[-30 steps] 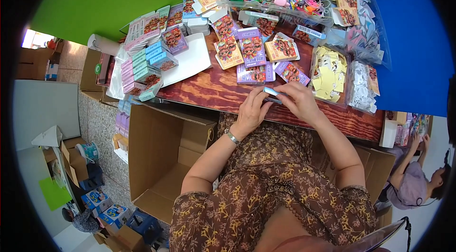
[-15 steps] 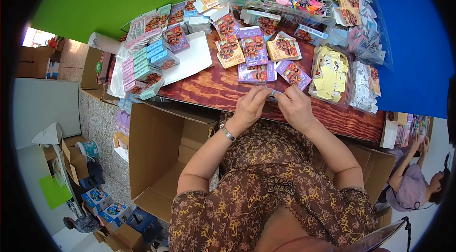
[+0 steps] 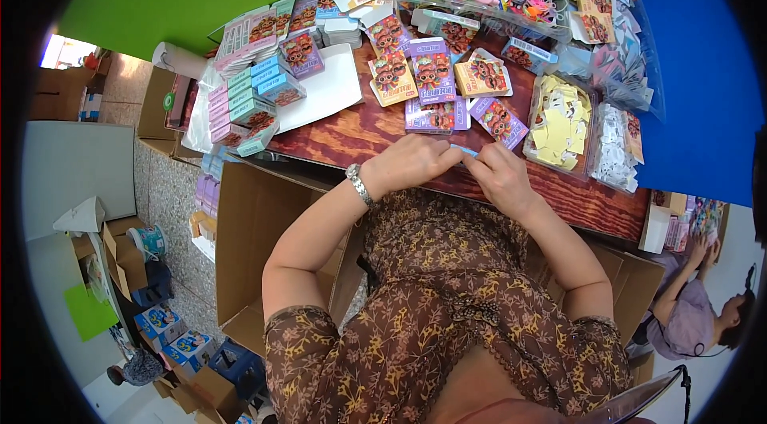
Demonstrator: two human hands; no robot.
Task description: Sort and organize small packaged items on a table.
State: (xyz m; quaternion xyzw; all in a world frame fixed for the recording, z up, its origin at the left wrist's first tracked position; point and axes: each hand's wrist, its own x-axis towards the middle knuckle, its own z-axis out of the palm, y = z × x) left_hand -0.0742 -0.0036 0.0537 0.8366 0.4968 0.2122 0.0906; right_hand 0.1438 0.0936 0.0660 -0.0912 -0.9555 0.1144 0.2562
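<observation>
My left hand (image 3: 411, 162) and my right hand (image 3: 499, 176) meet at the table's front edge, their fingers closed on a small light-blue box (image 3: 463, 149). Only a narrow strip of that box shows; the fingers cover the rest. Just beyond the hands lie printed cartons: a purple carton (image 3: 435, 115), a tilted purple carton (image 3: 498, 122), a yellow carton (image 3: 391, 81) and another purple carton (image 3: 432, 73). A clear tray of yellow paper pieces (image 3: 559, 122) stands to the right of my right hand.
Stacked small cartons (image 3: 252, 108) stand at the left beside a white sheet (image 3: 329, 93). A clear bin (image 3: 471, 2) of colourful trinkets is at the back; white pieces (image 3: 613, 148) lie at the right. Below the table edge is an open cardboard box (image 3: 256, 240). Another person (image 3: 695, 320) works at far right.
My left wrist and forearm have swung left and up, turning the hand sideways at the blue box. The right hand stays close to its place, and both still hold the box.
</observation>
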